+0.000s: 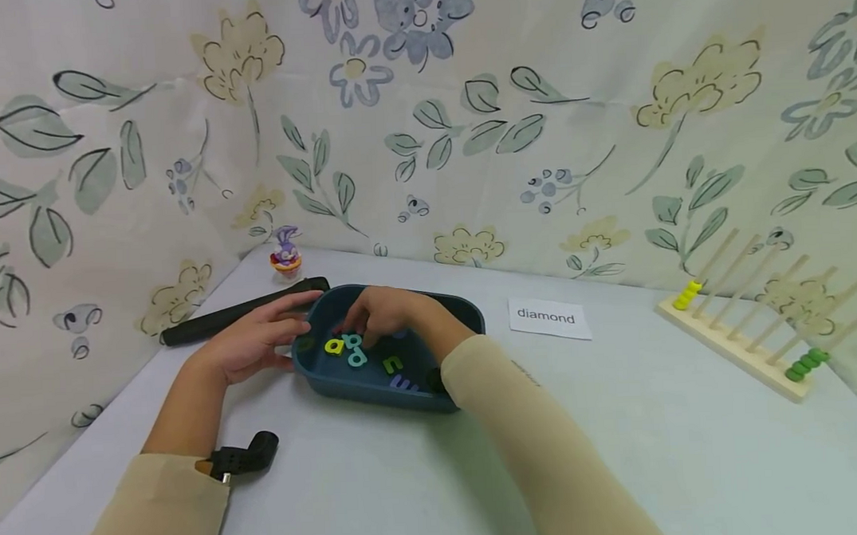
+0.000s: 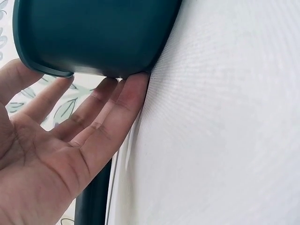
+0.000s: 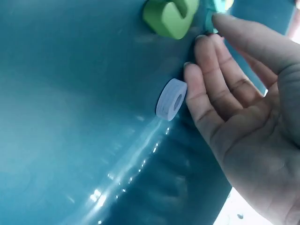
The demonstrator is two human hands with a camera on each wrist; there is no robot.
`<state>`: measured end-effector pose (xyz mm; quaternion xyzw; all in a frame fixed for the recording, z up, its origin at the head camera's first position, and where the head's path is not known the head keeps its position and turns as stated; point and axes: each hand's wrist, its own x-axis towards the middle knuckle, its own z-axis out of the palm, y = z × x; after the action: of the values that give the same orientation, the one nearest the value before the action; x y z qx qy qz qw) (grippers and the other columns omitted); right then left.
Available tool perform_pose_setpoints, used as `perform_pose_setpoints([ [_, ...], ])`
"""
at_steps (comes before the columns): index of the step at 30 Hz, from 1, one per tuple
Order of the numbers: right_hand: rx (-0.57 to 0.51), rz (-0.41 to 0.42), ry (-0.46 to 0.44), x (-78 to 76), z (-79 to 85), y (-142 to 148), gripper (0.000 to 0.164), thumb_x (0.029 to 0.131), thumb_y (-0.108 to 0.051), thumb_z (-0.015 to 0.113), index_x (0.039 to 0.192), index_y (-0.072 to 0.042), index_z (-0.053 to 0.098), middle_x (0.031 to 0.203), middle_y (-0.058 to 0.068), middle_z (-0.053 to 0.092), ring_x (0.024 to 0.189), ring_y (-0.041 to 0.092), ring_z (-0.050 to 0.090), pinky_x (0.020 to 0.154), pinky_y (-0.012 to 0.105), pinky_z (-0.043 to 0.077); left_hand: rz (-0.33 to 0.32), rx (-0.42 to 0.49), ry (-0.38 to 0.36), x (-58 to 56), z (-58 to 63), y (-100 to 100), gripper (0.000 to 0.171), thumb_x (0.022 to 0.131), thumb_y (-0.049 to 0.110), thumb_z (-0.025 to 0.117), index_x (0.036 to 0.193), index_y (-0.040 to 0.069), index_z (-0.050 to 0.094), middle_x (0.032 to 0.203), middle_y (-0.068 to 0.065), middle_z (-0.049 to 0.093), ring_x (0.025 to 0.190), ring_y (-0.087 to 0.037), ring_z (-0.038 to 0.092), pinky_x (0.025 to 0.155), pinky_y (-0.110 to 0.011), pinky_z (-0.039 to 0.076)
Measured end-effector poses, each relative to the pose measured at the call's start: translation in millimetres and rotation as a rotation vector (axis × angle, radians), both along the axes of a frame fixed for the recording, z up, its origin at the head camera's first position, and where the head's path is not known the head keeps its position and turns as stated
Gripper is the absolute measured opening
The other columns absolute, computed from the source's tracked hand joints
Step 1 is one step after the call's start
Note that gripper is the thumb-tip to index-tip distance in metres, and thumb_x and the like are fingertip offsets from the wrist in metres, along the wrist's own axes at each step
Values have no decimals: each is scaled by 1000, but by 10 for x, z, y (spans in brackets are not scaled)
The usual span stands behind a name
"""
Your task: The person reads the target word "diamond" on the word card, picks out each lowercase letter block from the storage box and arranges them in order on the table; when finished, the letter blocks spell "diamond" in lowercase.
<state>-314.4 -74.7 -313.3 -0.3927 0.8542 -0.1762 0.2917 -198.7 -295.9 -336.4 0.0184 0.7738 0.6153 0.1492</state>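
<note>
A dark teal plastic tub holds several small coloured letters. My left hand rests against the tub's left end; in the left wrist view its fingers touch the outer wall and the rim. Inside the tub is my right hand, fingers bent downward, with a gap between thumb and forefinger. Teal letters lie at its fingertips, beside a yellow letter. In the right wrist view the thumb overlaps a teal letter. A lavender piece sits by the little finger, near a green letter.
A white card reading "diamond" lies right of the tub. Farther right stands a wooden peg abacus with yellow and green beads. Behind my left hand are a long black object and a purple rabbit figurine. Floral cloth hangs behind.
</note>
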Motion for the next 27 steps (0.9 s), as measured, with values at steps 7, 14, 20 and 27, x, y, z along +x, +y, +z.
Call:
perform_pose_setpoints([
  [7,26,-13,29,49,10,-42,41,93,-3,75,128,-23,73,114,3,67,99,20,63,83,30,54,-8,12,5,-6,-12,-20,67,106,21,53,166,20,23,167,-23,27,148,-50,35,95,-52,56],
  [14,58,-6,50,56,36,-44,37,94,-5,74,126,-24,73,113,3,67,98,21,63,82,31,54,-11,9,14,-5,6,-19,66,107,21,52,165,20,23,167,-22,28,148,-49,36,96,-53,56],
  [20,79,-8,60,44,31,-48,30,95,-9,74,123,-20,70,111,3,66,97,20,63,80,31,54,-12,23,11,-9,4,-16,66,107,22,53,166,20,24,166,-23,29,146,-47,38,95,-50,56],
  [27,90,-5,88,44,18,-61,30,94,-13,75,123,-18,69,108,2,65,94,18,62,78,29,53,-11,19,6,-6,-15,-28,65,107,22,53,165,20,24,166,-22,29,146,-47,39,96,-51,56],
])
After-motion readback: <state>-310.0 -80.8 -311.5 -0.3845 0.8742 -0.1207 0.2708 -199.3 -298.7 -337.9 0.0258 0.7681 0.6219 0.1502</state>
